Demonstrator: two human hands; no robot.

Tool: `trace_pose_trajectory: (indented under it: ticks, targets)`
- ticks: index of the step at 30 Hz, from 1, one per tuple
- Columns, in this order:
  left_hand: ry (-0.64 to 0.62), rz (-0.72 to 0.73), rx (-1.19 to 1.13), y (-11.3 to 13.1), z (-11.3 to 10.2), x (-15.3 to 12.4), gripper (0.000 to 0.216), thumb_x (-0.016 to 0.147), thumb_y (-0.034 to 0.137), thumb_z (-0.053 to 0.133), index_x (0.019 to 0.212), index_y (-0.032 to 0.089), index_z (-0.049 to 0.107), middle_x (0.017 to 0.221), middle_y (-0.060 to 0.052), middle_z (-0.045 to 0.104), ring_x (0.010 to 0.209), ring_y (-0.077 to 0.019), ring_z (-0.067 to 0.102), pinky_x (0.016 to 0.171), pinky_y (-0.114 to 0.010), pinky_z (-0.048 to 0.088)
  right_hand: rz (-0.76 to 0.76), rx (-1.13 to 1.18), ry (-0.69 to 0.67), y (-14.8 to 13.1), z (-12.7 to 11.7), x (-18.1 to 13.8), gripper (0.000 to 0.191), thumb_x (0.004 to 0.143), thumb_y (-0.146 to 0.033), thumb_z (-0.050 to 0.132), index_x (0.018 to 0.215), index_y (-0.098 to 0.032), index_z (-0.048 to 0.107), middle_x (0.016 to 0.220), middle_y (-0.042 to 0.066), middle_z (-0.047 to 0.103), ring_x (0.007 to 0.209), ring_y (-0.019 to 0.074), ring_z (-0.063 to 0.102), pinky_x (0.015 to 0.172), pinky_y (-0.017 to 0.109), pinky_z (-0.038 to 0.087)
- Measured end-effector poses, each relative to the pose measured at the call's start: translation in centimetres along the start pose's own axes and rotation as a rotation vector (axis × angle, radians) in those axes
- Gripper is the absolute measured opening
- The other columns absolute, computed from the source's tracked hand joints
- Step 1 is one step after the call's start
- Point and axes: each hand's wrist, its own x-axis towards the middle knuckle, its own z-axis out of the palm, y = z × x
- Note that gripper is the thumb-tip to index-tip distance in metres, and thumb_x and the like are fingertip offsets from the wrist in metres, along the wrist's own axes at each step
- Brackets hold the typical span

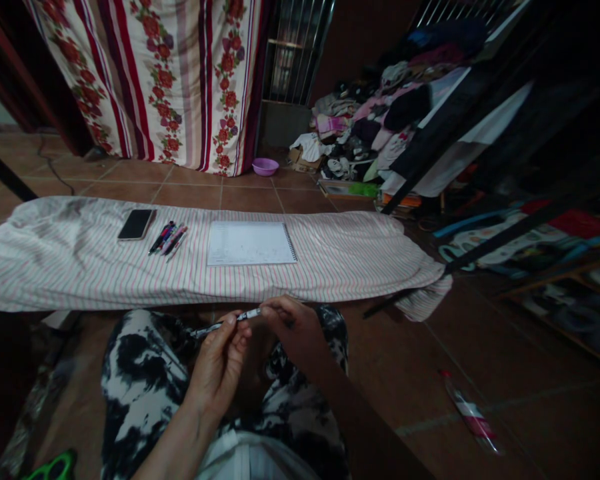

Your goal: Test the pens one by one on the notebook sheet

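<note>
Two hands meet over the lap, and one pen [250, 314] runs between them! Starting from the left, a phone [136, 225] lies dark side up on the striped cloth of the desk [90, 260]. Just beside it comes a small cluster of pens [168, 240], ahead of the left hand and nearer to it than to the right. Now down to the lap, and here's the left hand [225, 347], grasping the pen around its middle, thumb laid on top and fingers curled beneath. And look at that long axis: the pen slants up from lower left to upper right, one end poking out beyond the left thumb, the other pointing straight at the right hand. Above the pair, on the desk's far side of the gap, the spiral notebook [247, 244] lies flat, spiral edge to the right, apart from both hands. Moving across, the right hand [290, 328] has its fingertips closed on the pen's right end; that very tip is hidden in the pinch. So the pen bridges the two hands! Well off to the right, a bottle [473, 417] lies on the tiled floor [395, 373].
</note>
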Motion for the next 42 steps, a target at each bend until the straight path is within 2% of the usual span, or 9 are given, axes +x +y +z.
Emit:
trace_pose_trajectory:
  ticks: [3, 5, 10, 18, 24, 37, 42]
  targets:
    - [-0.005, 0.001, 0.006, 0.06, -0.16, 0.03, 0.019, 0.084, 0.001, 0.047, 0.078, 0.008, 0.064, 0.063, -0.005, 0.066, 0.053, -0.0083, 0.063, 0.051, -0.013, 0.053, 0.054, 0.106, -0.017, 0.10, 0.00, -0.11, 0.018, 0.080, -0.028, 0.057, 0.094, -0.020, 0.065, 0.082, 0.002, 0.069, 0.075, 0.0138, 0.065, 0.068, 0.024, 0.050]
    - [-0.008, 0.001, 0.003, 0.12, -0.24, 0.05, 0.019, 0.084, 0.001, 0.047, 0.079, 0.008, 0.064, 0.064, -0.005, 0.066, 0.053, -0.0084, 0.063, 0.051, -0.013, 0.053, 0.046, 0.153, -0.030, 0.17, -0.04, -0.16, 0.020, 0.079, -0.025, 0.058, 0.097, -0.021, 0.065, 0.086, 0.002, 0.069, 0.077, 0.0138, 0.065, 0.070, 0.024, 0.051]
    - [0.006, -0.001, -0.009, 0.18, -0.13, 0.04, 0.020, 0.084, 0.000, 0.046, 0.077, 0.007, 0.064, 0.064, -0.006, 0.066, 0.053, -0.0087, 0.063, 0.051, -0.013, 0.053, -0.022, 0.119, -0.023, 0.18, -0.06, -0.14, 0.014, 0.080, -0.022, 0.056, 0.089, -0.022, 0.067, 0.085, 0.002, 0.070, 0.080, 0.0148, 0.065, 0.072, 0.026, 0.051]
    - [-0.013, 0.002, -0.010, 0.06, -0.16, 0.12, 0.021, 0.084, 0.000, 0.046, 0.078, 0.007, 0.065, 0.065, -0.007, 0.066, 0.054, -0.0089, 0.064, 0.052, -0.014, 0.053, 0.049, 0.095, -0.027, 0.00, 0.07, -0.13, 0.012, 0.080, -0.025, 0.056, 0.084, -0.021, 0.066, 0.080, 0.001, 0.070, 0.073, 0.0141, 0.065, 0.068, 0.025, 0.051]
    - [-0.007, -0.005, -0.012, 0.10, -0.22, 0.24, 0.020, 0.084, 0.001, 0.046, 0.079, 0.007, 0.064, 0.064, -0.006, 0.066, 0.053, -0.0087, 0.063, 0.051, -0.013, 0.053, 0.064, 0.192, -0.043, 0.25, 0.03, -0.22, 0.017, 0.080, -0.025, 0.057, 0.093, -0.020, 0.067, 0.084, 0.003, 0.070, 0.077, 0.0148, 0.066, 0.070, 0.025, 0.052]
    - [0.012, -0.016, -0.021, 0.18, 0.11, 0.00, 0.018, 0.083, 0.001, 0.047, 0.078, 0.008, 0.063, 0.064, -0.006, 0.066, 0.052, -0.0092, 0.063, 0.051, -0.014, 0.053, 0.082, 0.168, -0.048, 0.01, -0.03, -0.11, 0.013, 0.079, -0.026, 0.056, 0.087, -0.021, 0.066, 0.079, 0.001, 0.071, 0.072, 0.0142, 0.066, 0.066, 0.024, 0.052]
    - [-0.034, -0.009, -0.011, 0.09, -0.05, 0.20, 0.018, 0.083, 0.001, 0.047, 0.077, 0.007, 0.063, 0.064, -0.006, 0.066, 0.053, -0.0089, 0.063, 0.051, -0.014, 0.053, 0.114, 0.204, -0.030, -0.08, 0.15, -0.12, 0.011, 0.077, -0.027, 0.059, 0.084, -0.020, 0.065, 0.076, 0.000, 0.070, 0.068, 0.0134, 0.066, 0.064, 0.023, 0.052]
